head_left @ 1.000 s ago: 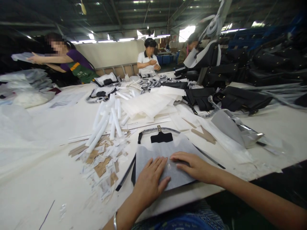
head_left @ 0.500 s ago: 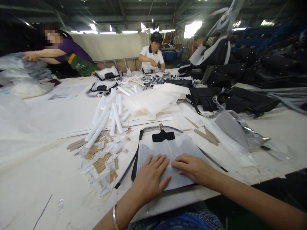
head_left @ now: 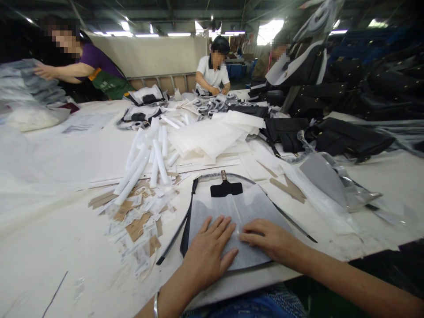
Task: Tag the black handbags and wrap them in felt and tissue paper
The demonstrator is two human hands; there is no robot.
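Note:
In front of me lies a black handbag, its front covered by a sheet of thin white tissue paper (head_left: 212, 210). A black flap tab (head_left: 226, 189) with a metal clasp (head_left: 223, 176) shows above the paper. The bag's strap (head_left: 177, 234), partly wrapped in clear plastic, curves around it. My left hand (head_left: 210, 245) presses flat on the paper's left half, fingers spread. My right hand (head_left: 268, 238) rests on the right half with fingers loosely bent, beside a pale crease or strip down the middle. Neither hand visibly grips anything.
White rolled tubes (head_left: 132, 174), loose tags (head_left: 137, 225) and tissue sheets (head_left: 212, 137) lie beyond the bag. Black bags (head_left: 351, 137) are piled at right, near a plastic-wrapped grey piece (head_left: 324, 179). Co-workers stand across the table (head_left: 29, 238), one in a white shirt (head_left: 213, 73).
My right hand has shifted slightly right and nearer to me, uncovering more of the middle crease. My left hand stays nearly in place. At far left, a co-worker's hand has risen slightly over the stack.

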